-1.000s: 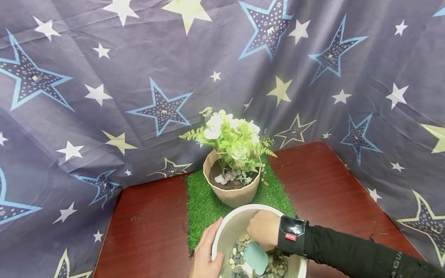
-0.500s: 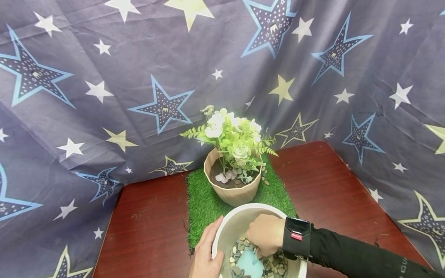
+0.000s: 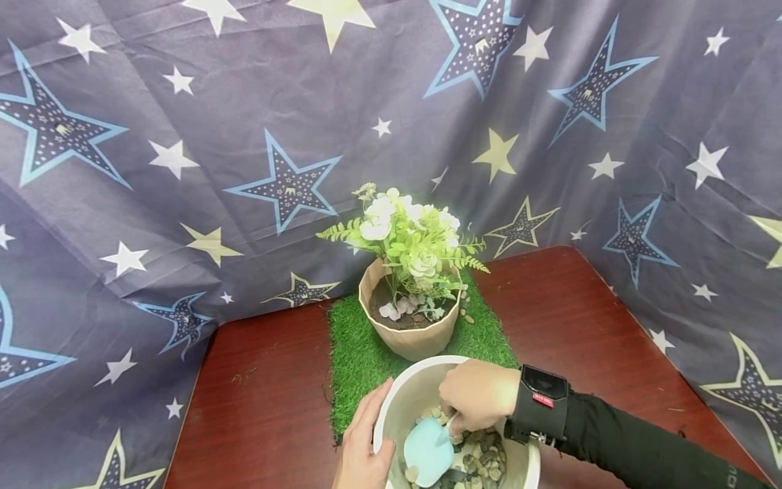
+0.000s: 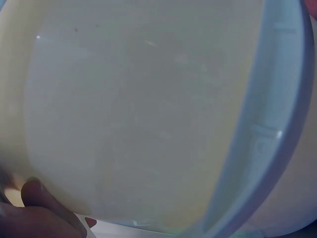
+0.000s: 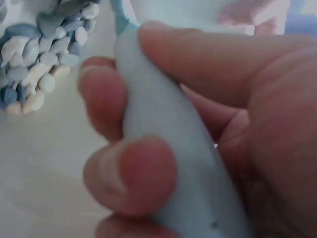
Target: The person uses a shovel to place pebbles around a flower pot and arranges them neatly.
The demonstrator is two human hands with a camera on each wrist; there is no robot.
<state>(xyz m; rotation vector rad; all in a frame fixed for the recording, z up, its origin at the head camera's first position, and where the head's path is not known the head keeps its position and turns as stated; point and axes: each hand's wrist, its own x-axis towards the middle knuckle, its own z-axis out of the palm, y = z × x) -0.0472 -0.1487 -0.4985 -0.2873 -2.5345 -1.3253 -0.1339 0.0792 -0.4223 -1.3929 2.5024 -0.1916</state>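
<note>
My right hand (image 3: 479, 394) reaches into a white bucket (image 3: 396, 414) and grips the pale handle (image 5: 166, 119) of a light blue trowel (image 3: 427, 449). Its fingers and thumb wrap the handle in the right wrist view. The trowel's blade lies low in the bucket, towards the left wall, among grey and tan pebbles (image 3: 489, 465). One pebble shows at the blade's near edge. My left hand (image 3: 363, 445) holds the bucket's left side, fingers along the outside and thumb at the rim. The left wrist view is mostly filled by the bucket's outer wall (image 4: 138, 109).
Behind the bucket, a beige pot (image 3: 415, 339) of white flowers and green leaves (image 3: 406, 238) stands on a green turf mat (image 3: 354, 377). A few pebbles (image 3: 466, 305) lie right of the pot. Beyond the reddish-brown table (image 3: 263, 407) hangs a star-patterned cloth (image 3: 183, 224).
The trowel blade has moved left across the pebbles, and its face shows more fully. My right hand has risen slightly and shifted right. The left hand stays on the bucket.
</note>
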